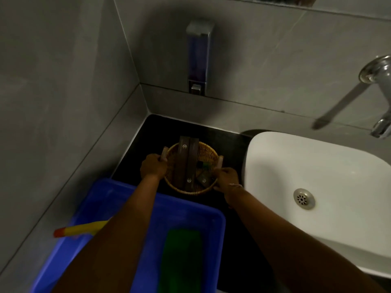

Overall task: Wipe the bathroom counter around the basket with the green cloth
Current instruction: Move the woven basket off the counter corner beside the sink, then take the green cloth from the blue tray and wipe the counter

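A round wicker basket (pixel 208 152) stands on the black counter (pixel 156 132) in the corner, holding two long brown packets and some small dark sachets. My left hand (pixel 152 167) grips the basket's left handle and my right hand (pixel 226 180) grips its right handle. The green cloth (pixel 182 256) lies folded inside the blue plastic tub (pixel 215 216) near me, below my forearms. Neither hand touches the cloth.
A white basin (pixel 317 172) with a metal drain sits right of the basket, under a chrome tap (pixel 378 81). A wall soap dispenser (pixel 198 56) hangs above the corner. A yellow bottle with a red tip (pixel 82 229) pokes from the tub's left side. Grey tiled walls enclose the counter.
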